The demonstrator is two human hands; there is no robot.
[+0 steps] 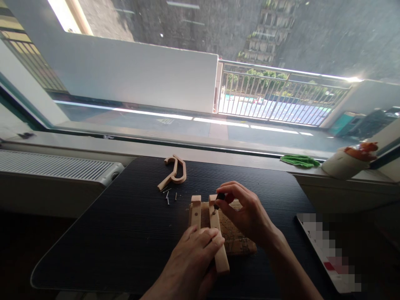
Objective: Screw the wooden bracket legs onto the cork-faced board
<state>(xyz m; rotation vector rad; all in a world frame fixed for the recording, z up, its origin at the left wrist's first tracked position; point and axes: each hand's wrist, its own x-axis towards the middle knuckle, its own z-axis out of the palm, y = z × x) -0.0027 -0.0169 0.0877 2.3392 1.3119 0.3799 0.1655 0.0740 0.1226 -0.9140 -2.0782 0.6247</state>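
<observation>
My right hand [248,210] pinches a short screwdriver [220,198] with a black handle. Its tip meets a dark screw or hole near the far end of the right wooden bar [222,262]. Closed over the bars from the near side is my left hand [196,254], its fingers pressing on the right one; its thumb is mostly hidden. The left wooden bar [196,206] lies alongside, with a dark round spot near its raised far end. Beneath both bars sits a worn brown board [239,243] with dark marks.
Curved wooden pieces [179,177] lie farther back on the black table [109,233], with several loose screws [168,200] close by. A green cloth [300,161] and a pale pot [343,163] rest on the sill. A radiator [62,164] stands left; a pale box [312,246] is at right.
</observation>
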